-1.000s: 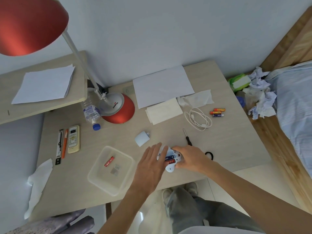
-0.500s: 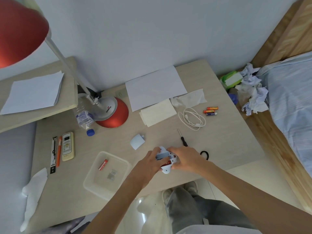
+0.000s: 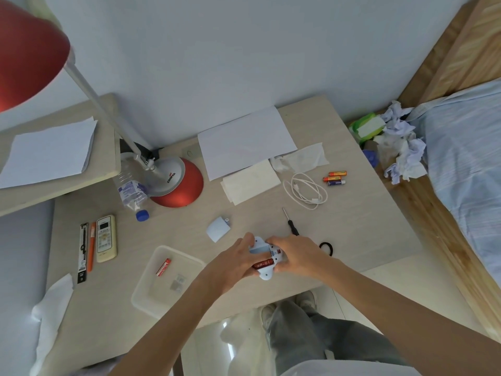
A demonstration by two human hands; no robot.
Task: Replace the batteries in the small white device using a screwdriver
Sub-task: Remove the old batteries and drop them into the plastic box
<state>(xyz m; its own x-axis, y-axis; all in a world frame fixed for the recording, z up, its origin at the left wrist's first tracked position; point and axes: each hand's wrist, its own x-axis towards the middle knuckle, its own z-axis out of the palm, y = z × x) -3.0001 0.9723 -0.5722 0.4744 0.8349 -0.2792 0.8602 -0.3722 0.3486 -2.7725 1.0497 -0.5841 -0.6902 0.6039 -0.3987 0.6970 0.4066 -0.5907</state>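
On a pale desk (image 3: 366, 226), a clear tray (image 3: 146, 297) at the left holds one loose battery (image 3: 163, 267). Near the front edge the left hand (image 3: 233, 263) curls round the left side of the small white device (image 3: 260, 249), its open compartment showing a red cell (image 3: 262, 265), while the right hand (image 3: 295, 256) grips its right side. Just beyond lies the screwdriver (image 3: 291, 225), spare batteries (image 3: 334, 177) farther right

Bright, even, diffuse light; soft faint shadows; wide-angle bending at edges; sharp focus, no blur.
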